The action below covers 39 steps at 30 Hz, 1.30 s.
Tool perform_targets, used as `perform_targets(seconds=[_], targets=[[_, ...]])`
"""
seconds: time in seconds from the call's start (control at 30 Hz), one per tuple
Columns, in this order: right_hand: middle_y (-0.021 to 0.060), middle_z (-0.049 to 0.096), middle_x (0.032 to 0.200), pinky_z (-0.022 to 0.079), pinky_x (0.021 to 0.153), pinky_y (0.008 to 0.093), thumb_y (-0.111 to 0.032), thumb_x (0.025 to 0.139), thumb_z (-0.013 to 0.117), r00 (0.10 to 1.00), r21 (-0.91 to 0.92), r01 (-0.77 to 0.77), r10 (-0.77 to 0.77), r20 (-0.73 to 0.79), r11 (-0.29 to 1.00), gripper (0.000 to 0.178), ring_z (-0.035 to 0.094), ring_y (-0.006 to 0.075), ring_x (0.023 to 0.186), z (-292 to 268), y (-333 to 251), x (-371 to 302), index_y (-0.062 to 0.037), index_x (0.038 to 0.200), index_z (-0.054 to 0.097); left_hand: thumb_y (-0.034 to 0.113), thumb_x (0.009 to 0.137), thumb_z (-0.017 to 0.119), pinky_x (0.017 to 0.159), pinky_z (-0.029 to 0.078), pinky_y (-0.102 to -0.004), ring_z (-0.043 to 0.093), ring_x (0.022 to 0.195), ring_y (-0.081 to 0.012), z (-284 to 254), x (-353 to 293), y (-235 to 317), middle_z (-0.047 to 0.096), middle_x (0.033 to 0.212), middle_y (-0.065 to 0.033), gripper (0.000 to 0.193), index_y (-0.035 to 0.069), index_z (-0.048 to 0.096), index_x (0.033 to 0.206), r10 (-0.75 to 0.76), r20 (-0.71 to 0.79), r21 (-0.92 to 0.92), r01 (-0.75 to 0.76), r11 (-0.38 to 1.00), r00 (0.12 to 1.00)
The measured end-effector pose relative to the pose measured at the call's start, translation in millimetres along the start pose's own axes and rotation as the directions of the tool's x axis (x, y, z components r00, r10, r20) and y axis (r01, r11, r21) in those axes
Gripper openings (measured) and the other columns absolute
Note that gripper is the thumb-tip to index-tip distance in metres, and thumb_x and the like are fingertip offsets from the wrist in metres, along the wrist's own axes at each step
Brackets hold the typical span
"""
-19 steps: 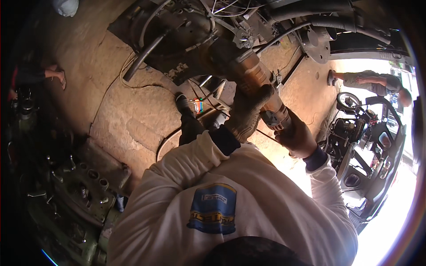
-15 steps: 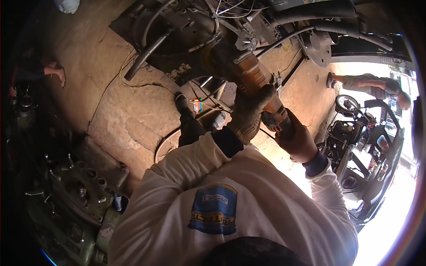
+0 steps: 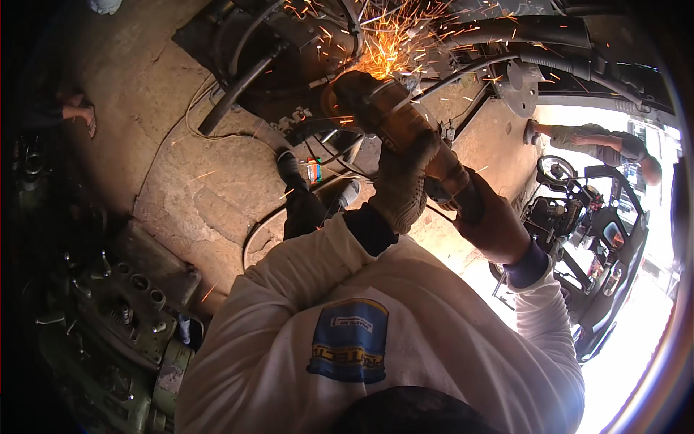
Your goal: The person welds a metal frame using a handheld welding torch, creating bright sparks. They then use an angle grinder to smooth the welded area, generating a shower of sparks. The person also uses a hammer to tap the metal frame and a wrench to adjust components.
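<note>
Shifted slightly leftward since the earlier frame, the grinder (image 3: 400, 124) is grasped by the fingers of left hand (image 3: 406, 177) and right hand (image 3: 499, 226), sparks (image 3: 387, 54) spraying beyond them.

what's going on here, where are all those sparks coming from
A person is running what looks like an angle grinder with both hands: the gloved left hand grips its body, the right hand its rear end. Orange sparks spray near its front end, among dark metal parts. Off to the right, another person stands near a vehicle.
</note>
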State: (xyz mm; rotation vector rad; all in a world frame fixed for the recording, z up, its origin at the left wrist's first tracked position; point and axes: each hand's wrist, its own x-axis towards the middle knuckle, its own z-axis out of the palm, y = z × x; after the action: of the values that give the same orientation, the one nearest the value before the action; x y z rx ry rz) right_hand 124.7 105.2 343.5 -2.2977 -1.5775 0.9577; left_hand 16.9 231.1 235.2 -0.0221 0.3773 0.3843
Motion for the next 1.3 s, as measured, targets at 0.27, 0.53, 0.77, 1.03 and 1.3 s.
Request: perform_targets(seconds=[0.27,0.53,0.77,1.03,1.3], targets=[[0.0137,0.069,0.106,0.052,0.085,0.0338,-0.007,0.082,0.072,0.987,0.209,-0.159,0.161,0.006,0.965,0.076,0.065,0.0186,0.094,3,4,0,-0.0056,0.151,0.038,0.027,0.095,0.069,0.081,0.06,-0.0425,0.068,0.092,-0.0227,-23,15,-13,0.065,0.104,-0.0088,0.033,0.008,0.055,0.118,0.12,-0.014,0.142,-0.117,0.983,0.993],[0.0146,0.069,0.1,0.052,0.08,0.0322,-0.007,0.082,0.072,0.979,0.262,-0.189,0.203,-0.028,0.946,0.076,0.064,0.0177,0.088,12,11,-4,-0.006,0.151,0.039,0.026,0.096,0.067,0.088,0.059,-0.0437,0.068,0.101,-0.0259,-24,11,-6,0.065,0.11,-0.0113,0.034,0.006,0.055,0.121,0.069,0.014,0.153,-0.071,0.986,0.997],[0.0164,0.07,0.095,0.053,0.078,0.0344,-0.007,0.082,0.071,0.994,0.18,-0.088,0.097,-0.046,0.98,0.075,0.068,0.0227,0.085,15,14,-2,-0.0047,0.15,0.039,0.022,0.093,0.071,0.073,0.06,-0.038,0.068,0.087,-0.0222,-17,8,-7,0.063,0.099,-0.0076,0.034,0.007,0.054,0.117,0.115,-0.039,0.097,-0.11,0.989,0.993],[0.0203,0.07,0.096,0.054,0.08,0.0367,-0.008,0.082,0.07,0.98,0.177,-0.183,0.193,-0.046,0.967,0.073,0.071,0.0267,0.088,18,7,-2,-0.0026,0.149,0.039,0.021,0.097,0.065,0.087,0.058,-0.0421,0.067,0.103,-0.0265,-30,9,-7,0.064,0.111,-0.011,0.033,0.005,0.054,0.123,0.116,0.046,0.137,-0.122,0.983,0.992],[0.0289,0.068,0.101,0.056,0.081,0.0482,-0.011,0.081,0.07,0.981,0.176,-0.183,0.192,-0.038,0.967,0.076,0.067,0.0468,0.095,19,6,-4,0.0018,0.147,0.034,0.02,0.094,0.067,0.074,0.06,-0.0383,0.068,0.088,-0.0224,-15,3,-2,0.064,0.099,-0.0092,0.03,0.005,0.054,0.116,0.112,-0.015,0.134,-0.109,0.985,0.994]])
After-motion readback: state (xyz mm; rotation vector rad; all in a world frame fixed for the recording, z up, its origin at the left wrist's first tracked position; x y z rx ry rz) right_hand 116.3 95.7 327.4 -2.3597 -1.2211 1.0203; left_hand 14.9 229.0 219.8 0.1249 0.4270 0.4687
